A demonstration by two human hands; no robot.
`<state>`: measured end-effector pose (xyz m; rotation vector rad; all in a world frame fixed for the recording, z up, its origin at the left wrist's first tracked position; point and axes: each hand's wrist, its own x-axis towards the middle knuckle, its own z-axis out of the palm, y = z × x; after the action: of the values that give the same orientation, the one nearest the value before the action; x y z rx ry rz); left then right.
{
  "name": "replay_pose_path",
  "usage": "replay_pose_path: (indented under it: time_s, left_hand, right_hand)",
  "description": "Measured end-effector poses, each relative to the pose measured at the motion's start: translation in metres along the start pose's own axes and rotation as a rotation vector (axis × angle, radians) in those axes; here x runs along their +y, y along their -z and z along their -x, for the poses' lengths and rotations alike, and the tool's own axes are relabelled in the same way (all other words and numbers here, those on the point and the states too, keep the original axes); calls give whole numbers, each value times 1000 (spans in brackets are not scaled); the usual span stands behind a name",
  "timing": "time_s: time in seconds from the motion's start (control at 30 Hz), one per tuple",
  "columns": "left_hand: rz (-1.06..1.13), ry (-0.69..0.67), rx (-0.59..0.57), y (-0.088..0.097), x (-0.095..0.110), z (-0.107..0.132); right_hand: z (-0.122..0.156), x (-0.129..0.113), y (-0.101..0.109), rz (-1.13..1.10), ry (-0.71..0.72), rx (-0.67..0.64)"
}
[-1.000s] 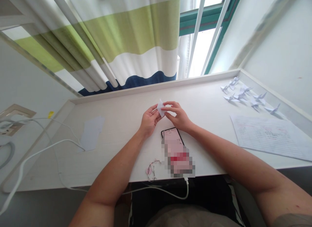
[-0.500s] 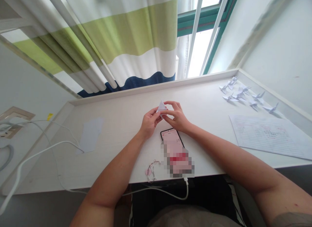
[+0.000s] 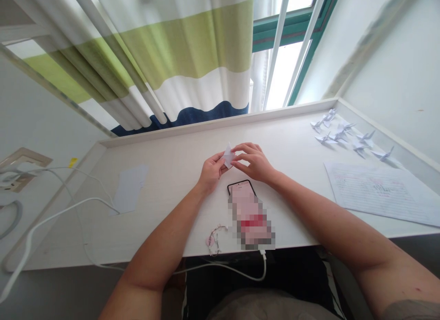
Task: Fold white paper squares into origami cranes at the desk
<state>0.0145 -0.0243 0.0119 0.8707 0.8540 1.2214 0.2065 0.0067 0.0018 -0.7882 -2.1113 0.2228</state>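
A small piece of folded white paper, pointed at its top, is held above the desk. My left hand pinches it from the left, with the thumb in front and the other fingers behind. From the right, my right hand has its bent fingertips and thumb at the paper's right edge. The fingers cover part of that edge. Just below the hands lies a phone with a pink screen, partly blurred out.
Several folded paper cranes stand at the desk's back right, near a written sheet. Blank paper pieces lie at left beside a white cable. A beaded strap rests by the front edge. A raised rim borders the desk's back.
The paper has gone from a wider triangle to a narrower pointed shape. My right hand has shifted slightly right, its fingers now at the paper's right edge rather than across its front.
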Motion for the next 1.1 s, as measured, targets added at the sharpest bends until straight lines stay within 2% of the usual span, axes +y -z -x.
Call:
replay_pose_path:
  time_s: [0.2, 0.43, 0.67, 0.83, 1.0, 1.1]
  left_hand:
    - [-33, -7, -74, -4, -6, 3]
    - [-63, -11, -54, -2, -9, 1]
    - [-54, -7, -23, -2, -10, 0]
    - [8, -27, 34, -4, -5, 1]
    - [32, -28, 75, -2, 0, 1]
    - [7, -51, 95, 0, -1, -1]
  right_hand:
    - [0, 4, -8, -44, -99, 131]
    - [-1, -1, -9, -44, -112, 135]
    - [-3, -8, -8, 7, -57, 101]
    - [-4, -11, -5, 42, 36, 37]
    - [-5, -13, -1, 47, 56, -47]
    - [-4, -15, 0, -9, 48, -5]
